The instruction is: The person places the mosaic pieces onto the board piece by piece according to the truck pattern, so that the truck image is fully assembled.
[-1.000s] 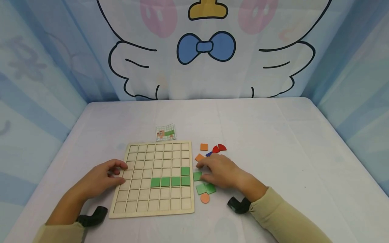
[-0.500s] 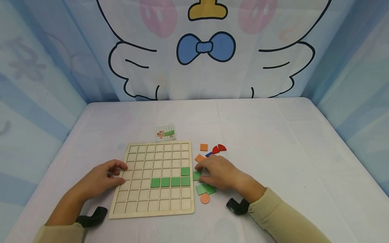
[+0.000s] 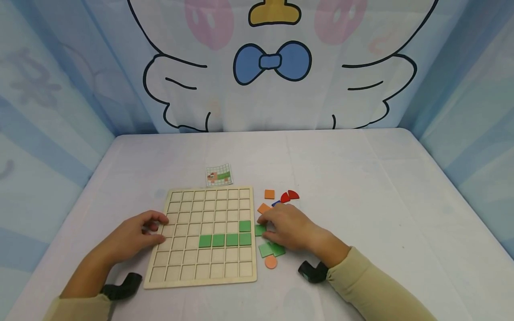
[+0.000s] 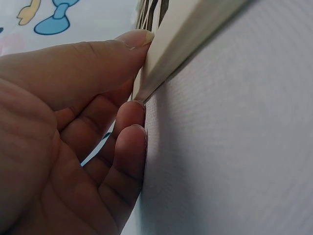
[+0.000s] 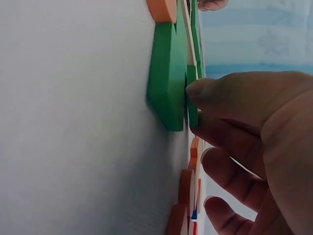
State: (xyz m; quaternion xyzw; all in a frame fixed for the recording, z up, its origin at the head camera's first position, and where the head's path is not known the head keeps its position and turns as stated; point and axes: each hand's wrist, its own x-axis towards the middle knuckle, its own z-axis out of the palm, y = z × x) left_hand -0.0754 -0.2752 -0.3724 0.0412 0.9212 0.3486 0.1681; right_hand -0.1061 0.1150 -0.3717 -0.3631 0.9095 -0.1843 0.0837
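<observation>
Since 1 s ago, only the R hand (image 3: pixel 291 228) has moved noticeably: slight shift left, twd the board (image 3: pixel 194 229). L hand (image 3: pixel 130 236) & board in same spots as then. R grip narrow: thumb & forefinger pinch a green tile (image 3: pixel 259 230) just off the board's R edge; other fingers bent & clear of it, per R wrist view. L grip wider: thumb & forefinger tips apart, both touching the board's L edge.

Board = wooden grid, flat on the white-covered counter (image 3: pixel 353 178). Four green tiles (image 3: pixel 218 240) sit side by side in its 3rd row from front, R part; a single green tile (image 3: pixel 245 226) is in the cell directly behind the row's R end.

Loose pcs R of board: overlapping green pair (image 3: pixel 265 250) in front of the R hand, w/ peach disc (image 3: pixel 271 261) just in front of that. Behind the hand: orange squares (image 3: pixel 269 194), red wedges (image 3: pixel 293 195), blue pc (image 3: pixel 275 203) partly hidden. R wrist view also shows rounded orange pcs (image 5: pixel 186 188) near the fingers.

Small pic card (image 3: pixel 219 175) just behind board, green & brown design. Black mount (image 3: pixel 122 286) on L wrist, similar on R. Printed curtain (image 3: pixel 271 104) w/ blue bow tie at back.
</observation>
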